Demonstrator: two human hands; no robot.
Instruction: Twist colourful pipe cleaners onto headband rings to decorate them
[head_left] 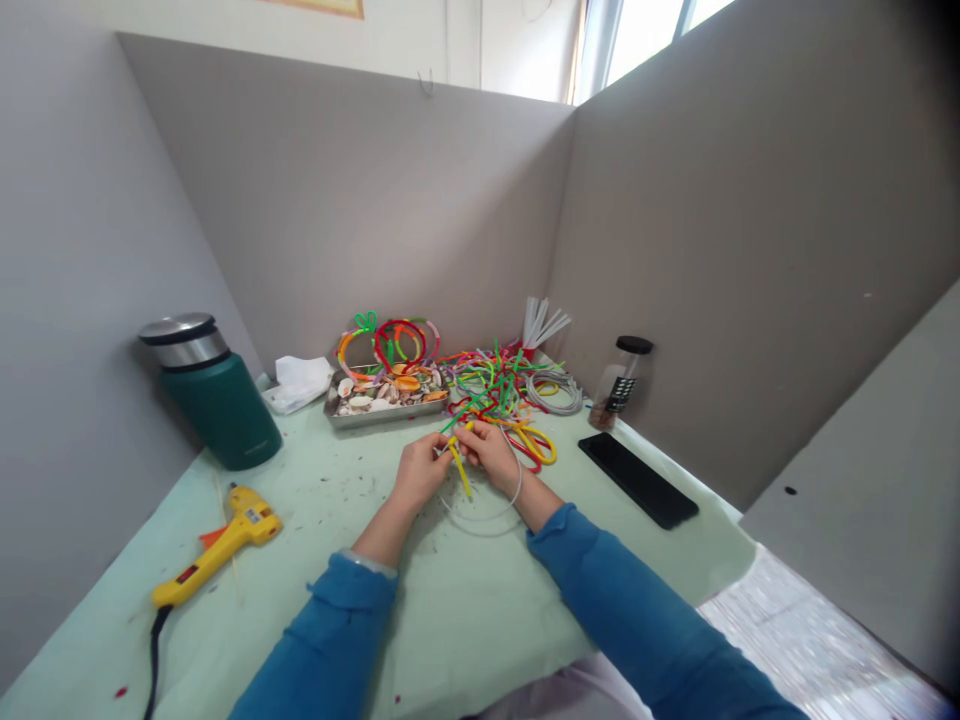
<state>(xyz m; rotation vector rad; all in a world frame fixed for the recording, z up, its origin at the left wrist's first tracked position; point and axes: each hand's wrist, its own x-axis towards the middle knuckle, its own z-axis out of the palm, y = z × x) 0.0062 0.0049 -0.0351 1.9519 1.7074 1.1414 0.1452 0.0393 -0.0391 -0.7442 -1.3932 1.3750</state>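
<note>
Tray [386,413]: metal, dull sheen. Shells [362,403] in it: rough, matt. L of tray: bottle [217,412], matt body w/ shiny metal collar; L-front, glue gun [206,562], smooth plast. R-front: strip [461,474], fuzzy. Under tray: tablecloth [480,620], matt fabric.

Booth-like corner, grey partition panels on three sides: left panel [67,200], back panel [352,190], right panel [720,230]. Thin wire hook [427,86] over back panel's top edge. White wall [397,42] above and behind, yellow-orange strip [322,6] cut off by top edge of view. Window [652,40] top right, very bright; daylight from there, soft diagonal shadow across back panel, right panel darker. Worktop [307,600] under pale green cover, right near corner rounded. Lower right: pale glossy floor [795,640], streaky reflections; lighter grey board [862,470] with small dark hole [790,491].
</note>
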